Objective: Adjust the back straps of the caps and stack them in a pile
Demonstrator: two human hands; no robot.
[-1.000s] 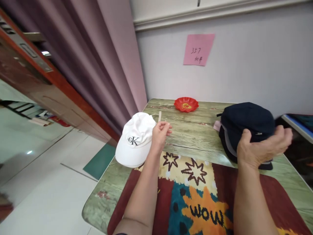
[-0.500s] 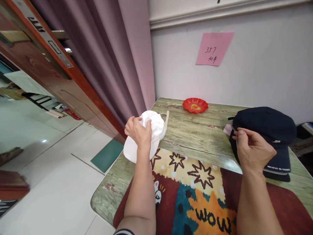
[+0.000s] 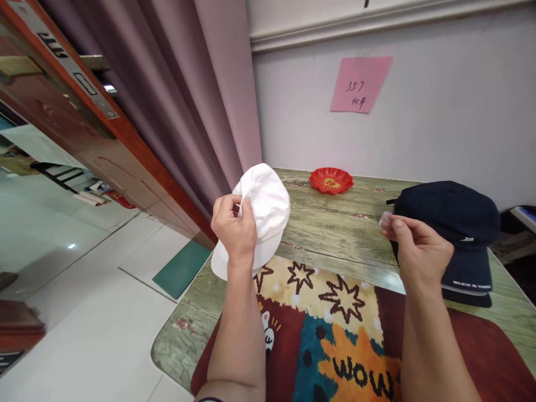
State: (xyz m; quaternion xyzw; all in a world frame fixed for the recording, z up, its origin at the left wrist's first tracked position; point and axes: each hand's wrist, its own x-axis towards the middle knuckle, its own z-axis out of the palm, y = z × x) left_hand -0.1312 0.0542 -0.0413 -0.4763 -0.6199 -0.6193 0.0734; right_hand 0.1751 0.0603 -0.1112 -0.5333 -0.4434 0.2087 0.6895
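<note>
My left hand (image 3: pixel 234 229) pinches the crown of a white cap (image 3: pixel 270 201) at the left back of the table. The cap's brim (image 3: pixel 221 262) points toward me and partly hides behind the hand and wrist. My right hand (image 3: pixel 422 251) is in front of a stack of dark navy caps (image 3: pixel 456 212), with thumb and forefinger pressed together. Just at those fingertips shows a small pale pink piece (image 3: pixel 384 219); whether the fingers hold it I cannot tell. White lettering runs along the upper navy cap's brim (image 3: pixel 469 273).
A red scalloped plate (image 3: pixel 331 181) sits at the back of the wood-patterned table (image 3: pixel 335 223). A colourful mat (image 3: pixel 310 329) covers the front. Behind are a pink note (image 3: pixel 360 84) on the wall and a purple curtain (image 3: pixel 201 84). A wooden door (image 3: pixel 125 151) stands at left.
The white cap's crown has been lifted and tipped up by my left hand, and its strap no longer shows. My right hand has shifted left, to the pale pink piece.
</note>
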